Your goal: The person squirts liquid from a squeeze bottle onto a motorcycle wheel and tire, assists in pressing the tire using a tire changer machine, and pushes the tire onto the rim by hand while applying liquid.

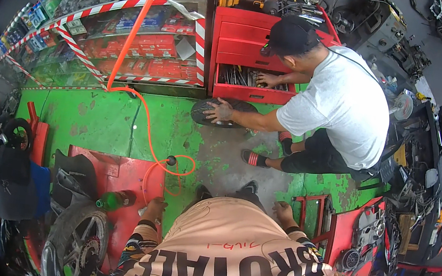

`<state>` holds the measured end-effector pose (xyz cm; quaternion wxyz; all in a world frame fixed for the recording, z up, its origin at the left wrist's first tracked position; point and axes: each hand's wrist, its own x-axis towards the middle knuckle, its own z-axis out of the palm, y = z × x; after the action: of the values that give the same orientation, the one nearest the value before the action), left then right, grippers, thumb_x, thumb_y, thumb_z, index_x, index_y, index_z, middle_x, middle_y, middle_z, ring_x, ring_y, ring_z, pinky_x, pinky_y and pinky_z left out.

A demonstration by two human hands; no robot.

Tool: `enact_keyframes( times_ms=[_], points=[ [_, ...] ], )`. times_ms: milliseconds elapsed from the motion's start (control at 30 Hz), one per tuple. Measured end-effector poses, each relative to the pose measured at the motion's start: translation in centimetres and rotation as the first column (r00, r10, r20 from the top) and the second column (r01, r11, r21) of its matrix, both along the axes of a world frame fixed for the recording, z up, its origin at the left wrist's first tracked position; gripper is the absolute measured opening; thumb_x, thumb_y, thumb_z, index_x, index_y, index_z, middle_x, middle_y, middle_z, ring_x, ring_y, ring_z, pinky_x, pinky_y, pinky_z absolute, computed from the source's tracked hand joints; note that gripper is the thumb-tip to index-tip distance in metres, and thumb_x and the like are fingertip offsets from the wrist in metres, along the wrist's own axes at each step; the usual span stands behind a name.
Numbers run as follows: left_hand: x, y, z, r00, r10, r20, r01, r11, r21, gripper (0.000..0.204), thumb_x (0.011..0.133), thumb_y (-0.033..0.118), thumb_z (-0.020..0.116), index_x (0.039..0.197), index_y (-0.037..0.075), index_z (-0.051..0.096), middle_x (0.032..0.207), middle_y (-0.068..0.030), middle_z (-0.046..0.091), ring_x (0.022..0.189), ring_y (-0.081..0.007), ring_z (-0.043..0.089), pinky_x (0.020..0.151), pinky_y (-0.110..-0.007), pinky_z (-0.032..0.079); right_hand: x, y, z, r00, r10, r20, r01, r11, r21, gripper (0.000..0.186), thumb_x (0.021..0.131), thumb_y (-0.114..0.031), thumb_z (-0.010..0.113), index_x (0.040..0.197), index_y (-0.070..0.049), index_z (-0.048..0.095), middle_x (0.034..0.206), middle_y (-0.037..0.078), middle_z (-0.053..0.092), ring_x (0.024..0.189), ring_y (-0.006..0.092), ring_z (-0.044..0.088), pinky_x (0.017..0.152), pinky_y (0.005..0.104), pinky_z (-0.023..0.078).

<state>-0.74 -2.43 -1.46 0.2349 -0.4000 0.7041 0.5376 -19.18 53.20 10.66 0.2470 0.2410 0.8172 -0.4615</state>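
Over green floor (pixel 105 123), an orange hose (pixel 131 37) runs beside the left hand (pixel 155 208), grip unclear; right hand (pixel 285 212) half-open, empty.

Left hand (pixel 155 208), right hand (pixel 283 211) — well apart

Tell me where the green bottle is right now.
In the head view, the green bottle is at lower left, just above the spoked wheel and left of the person's left hand.
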Motion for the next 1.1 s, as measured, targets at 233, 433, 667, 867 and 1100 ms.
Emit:
enact_keyframes(
  times_ms=[233, 433, 667, 867, 1100],
  points=[
    [-0.1, -0.4, 0.6, 0.999, 0.042, 0.017, -0.043, 0.995, 0.087, 0.049, 0.081, 0.023, 0.071, 0.122, 0.0, 0.059, 0.082, -0.013, 0.068, 0.066, -0.0211, 0.064, 0.055, -0.037, 0.051, 0.6, 0.2, 0.4, 0.999, 0.034, 0.025, -0.033, 0.999, -0.006, 0.028, 0.092, -0.024, 0.061, 0.1, 0.003, 0.067, 0.081, 0.011, 0.071, 0.065, 0.0181, 0.064, 0.061, 0.0314, 0.052],
    [-0.2, 0.6, 1.8, 0.997, 0.082, -0.005, -0.081, 0.993, 0.09, 0.051, 0.081, 0.024, 0.072, 0.124, 0.0, 0.058, 0.085, -0.0146, 0.068, 0.068, -0.0219, 0.065, 0.058, -0.038, 0.051, 0.7, 0.7, -0.3, 1.0, -0.004, 0.029, 0.006, 0.998, -0.055, 0.029, 0.092, -0.024, 0.062, 0.102, 0.003, 0.066, 0.081, 0.011, 0.071, 0.065, 0.0184, 0.065, 0.062, 0.0315, 0.052],
    [0.4, 0.8, 0.3, 0.996, 0.068, 0.064, -0.071, 0.996, 0.051, 0.046, 0.082, 0.021, 0.074, 0.122, 0.007, 0.056, 0.082, -0.01, 0.064, 0.063, -0.0221, 0.06, 0.049, -0.036, 0.046, 0.1, 1.1, -0.5, 0.997, 0.063, -0.039, -0.066, 0.994, -0.086, 0.029, 0.093, -0.024, 0.059, 0.102, 0.002, 0.066, 0.082, 0.011, 0.071, 0.064, 0.0178, 0.064, 0.06, 0.0306, 0.051],
    [2.7, 0.5, 0.8, 0.773, -0.596, -0.217, 0.407, 0.728, -0.551, 0.039, 0.083, 0.032, 0.066, 0.107, 0.001, 0.066, 0.097, -0.0228, 0.068, 0.09, -0.0357, 0.067, 0.079, -0.044, 0.053, -4.7, -4.2, 3.1, 0.978, 0.082, -0.191, -0.131, 0.957, -0.258, 0.025, 0.096, -0.027, 0.058, 0.106, -0.004, 0.063, 0.085, 0.005, 0.067, 0.064, 0.01, 0.059, 0.051, 0.0231, 0.042],
    [3.6, 1.2, 4.8, 0.964, -0.222, -0.146, 0.143, 0.896, -0.421, 0.043, 0.079, 0.039, 0.069, 0.102, 0.004, 0.065, 0.099, -0.0201, 0.068, 0.095, -0.0373, 0.065, 0.083, -0.046, 0.05, -11.2, -19.7, 11.9, 0.783, 0.378, -0.494, -0.556, 0.781, -0.285, 0.038, 0.097, -0.029, 0.058, 0.125, -0.003, 0.057, 0.111, 0.01, 0.064, 0.093, 0.0159, 0.059, 0.083, 0.0291, 0.047]
  ],
)
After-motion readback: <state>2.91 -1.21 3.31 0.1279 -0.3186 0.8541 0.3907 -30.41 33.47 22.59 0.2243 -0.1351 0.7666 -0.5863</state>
